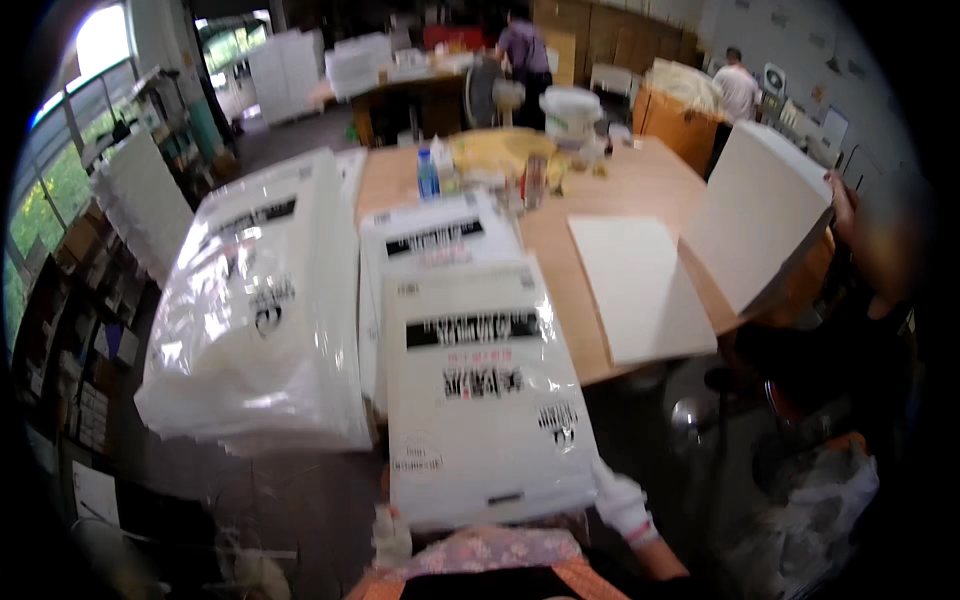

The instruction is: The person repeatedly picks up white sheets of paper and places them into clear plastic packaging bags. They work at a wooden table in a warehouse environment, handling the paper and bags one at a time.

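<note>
In front of me is a flat white pack (470,420) in clear printed plastic, with black and red print. It slants up from my body, and its far end lies over another printed pack (440,235) on the table. My left hand (390,535), in a white glove, is at the near left corner. My gloved right hand (622,505) grips the near right edge. The fingers of both hands are partly hidden by the pack. Left of it lies a tall pile of glossy plastic sleeves (250,330), bulging over the table's near edge.
On the wooden table (550,270) lies a white stack of sheets (640,290). A co-worker's hand (845,205) at the right holds a thick white stack (760,215) upright. A blue bottle (427,175), a jar (535,180) and a white tub (570,112) stand farther back. A plastic bag (810,510) hangs lower right.
</note>
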`<state>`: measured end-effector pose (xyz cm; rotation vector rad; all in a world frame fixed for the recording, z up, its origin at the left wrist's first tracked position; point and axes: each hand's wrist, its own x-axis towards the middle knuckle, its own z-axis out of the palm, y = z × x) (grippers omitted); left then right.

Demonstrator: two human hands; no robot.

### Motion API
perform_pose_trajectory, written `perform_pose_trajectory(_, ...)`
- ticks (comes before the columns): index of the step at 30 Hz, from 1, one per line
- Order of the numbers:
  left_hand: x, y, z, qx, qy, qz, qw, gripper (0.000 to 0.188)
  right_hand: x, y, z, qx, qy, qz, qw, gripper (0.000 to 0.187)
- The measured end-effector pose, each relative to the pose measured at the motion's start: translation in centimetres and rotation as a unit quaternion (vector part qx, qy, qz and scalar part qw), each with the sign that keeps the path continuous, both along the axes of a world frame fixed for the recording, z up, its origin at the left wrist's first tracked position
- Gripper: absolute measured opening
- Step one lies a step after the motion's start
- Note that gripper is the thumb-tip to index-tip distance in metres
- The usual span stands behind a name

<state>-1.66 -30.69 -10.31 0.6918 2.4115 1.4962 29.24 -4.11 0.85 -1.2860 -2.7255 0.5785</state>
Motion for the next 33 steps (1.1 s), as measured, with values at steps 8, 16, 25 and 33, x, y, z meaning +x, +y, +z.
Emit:
perform_pose_trajectory(8, 0.1, 10.4, 17.2, 0.233, 0.084, -0.280, 0.928, 0.013, 0.1, 4.2, -10.4, -0.603, 0.495, -0.137, 0.611, 0.028)
perform_pose_trajectory(16, -5.9, 2.2, 31.1, 0.246, 0.503, 0.076, 0.825, 0.015, -21.4, 1.9, 2.6, -0.455, 0.522, 0.066, 0.719, 0.032)
perform_pose_trajectory(25, -35.7, -13.9, 29.1, 0.507, 0.026, 0.204, 0.837, 0.031, -39.1, -7.7, 13.4, -0.631, 0.317, 0.278, 0.651, 0.038)
perform_pose_trajectory(33, -21.7, -15.1, 0.5, 0.198, -0.168, 0.370, 0.892, 0.027, -26.1, 4.1, -2.0, -0.552, 0.397, 0.164, 0.715, 0.039)
